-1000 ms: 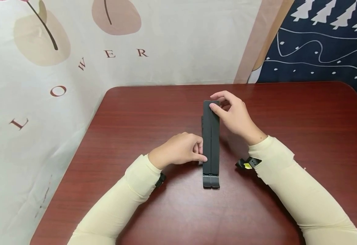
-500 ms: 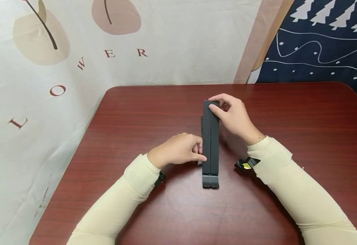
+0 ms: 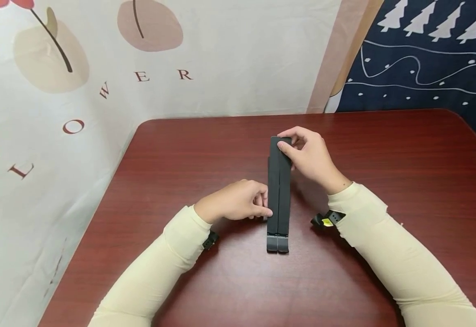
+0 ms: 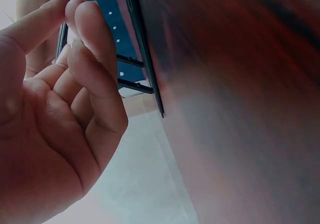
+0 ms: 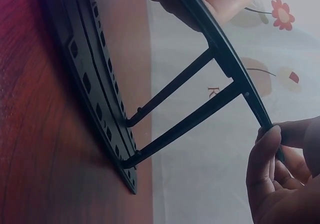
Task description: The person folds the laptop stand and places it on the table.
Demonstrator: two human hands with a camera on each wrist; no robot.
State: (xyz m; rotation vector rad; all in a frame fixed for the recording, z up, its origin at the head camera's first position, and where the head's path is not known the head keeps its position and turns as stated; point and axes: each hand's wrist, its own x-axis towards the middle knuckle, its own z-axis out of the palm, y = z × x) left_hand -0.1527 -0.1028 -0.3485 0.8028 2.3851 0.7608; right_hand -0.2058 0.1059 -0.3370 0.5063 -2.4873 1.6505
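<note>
Black folding stand (image 3: 279, 195) sits mid tabletop (image 3: 385, 154), long axis running away from me, about where it was a second ago; the view has tipped down slightly. My right hand (image 3: 309, 156) has curled in tighter on the far end since then, thumb on top, fingers bent round the tip, pinching it. My left hand (image 3: 235, 202) hasn't shifted: fingers curled, thumb and fingertips pinching the stand's left edge near the middle. Right wrist view shows the top strip (image 5: 220, 49) lifted off the base plate (image 5: 95, 99), two thin struts (image 5: 185, 109) linking them, base flat on the wood. Left wrist view: my left fingers (image 4: 90, 39) bent against the thin black edge (image 4: 142, 49). Cream sleeves (image 3: 385, 240) on both arms; printed cloth backdrop (image 3: 139, 77) behind.
</note>
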